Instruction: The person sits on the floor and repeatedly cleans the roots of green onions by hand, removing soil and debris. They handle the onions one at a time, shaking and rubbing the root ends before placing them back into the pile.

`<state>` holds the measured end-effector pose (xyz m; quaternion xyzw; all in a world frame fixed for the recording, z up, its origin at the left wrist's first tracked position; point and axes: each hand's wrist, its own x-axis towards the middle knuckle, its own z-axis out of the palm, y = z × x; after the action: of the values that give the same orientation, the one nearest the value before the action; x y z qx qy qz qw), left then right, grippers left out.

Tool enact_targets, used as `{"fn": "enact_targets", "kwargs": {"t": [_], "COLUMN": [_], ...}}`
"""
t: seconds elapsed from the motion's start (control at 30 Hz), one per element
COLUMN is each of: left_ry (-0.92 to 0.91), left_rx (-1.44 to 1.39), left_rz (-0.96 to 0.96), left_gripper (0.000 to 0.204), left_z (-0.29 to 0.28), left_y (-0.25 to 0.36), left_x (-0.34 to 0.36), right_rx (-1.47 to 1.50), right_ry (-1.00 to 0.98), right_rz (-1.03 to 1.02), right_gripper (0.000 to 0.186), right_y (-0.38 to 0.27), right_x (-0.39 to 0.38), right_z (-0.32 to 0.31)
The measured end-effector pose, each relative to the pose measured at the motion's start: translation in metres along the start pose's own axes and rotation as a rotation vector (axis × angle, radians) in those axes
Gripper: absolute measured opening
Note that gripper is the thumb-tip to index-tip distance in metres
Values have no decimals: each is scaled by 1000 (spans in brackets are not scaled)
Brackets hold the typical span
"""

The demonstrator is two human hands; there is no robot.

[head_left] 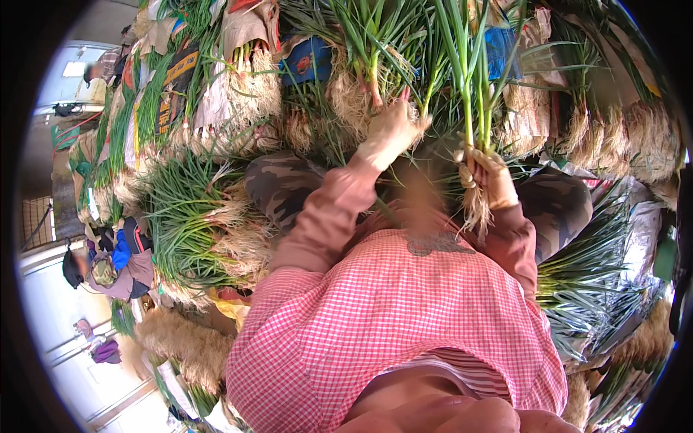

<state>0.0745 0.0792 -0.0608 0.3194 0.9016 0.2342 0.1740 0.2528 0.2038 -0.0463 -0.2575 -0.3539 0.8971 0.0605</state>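
Observation:
In my right hand (493,177) several spring onions (476,108) stand upright. The fingers wrap round their lower ends, and pale roots hang below. My left hand (393,133) reaches forward to the pile, its fingers closed at the base of a spring onion (428,97) among the others. Just beyond that hand a heap of loose spring onions (374,43) lies with leaves pointing away and stringy roots toward me. My two hands are apart, above my lap.
Bundles with hanging roots (249,90) line the far side, some wrapped in sacking. A stack of spring onions (195,224) lies by my left knee, another (592,267) by my right. Plastic sheeting (642,245) covers part of the right side. Other people (119,260) are at the left.

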Motion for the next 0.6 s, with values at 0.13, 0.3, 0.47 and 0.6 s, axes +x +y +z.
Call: {"fn": "enact_targets", "kwargs": {"t": [0.13,0.3,0.47,0.6], "left_ry": [-10,201,-187,-266], "left_rx": [224,77,-97,-191], "left_rz": [119,110,262,398], "left_gripper": [38,38,23,28], "left_z": [35,32,38,55], "left_y": [-1,16,32,14], "left_x": [42,6,-37,-29], "right_rx": [246,-73,-215,-146], "right_ry": [-197,92,44,1], "right_rz": [145,-11,-37,-53], "right_gripper": [29,17,21,17], "right_y": [24,18,27,28], "right_x": [24,16,15,11], "right_z": [-24,-24,-9,-9]}}
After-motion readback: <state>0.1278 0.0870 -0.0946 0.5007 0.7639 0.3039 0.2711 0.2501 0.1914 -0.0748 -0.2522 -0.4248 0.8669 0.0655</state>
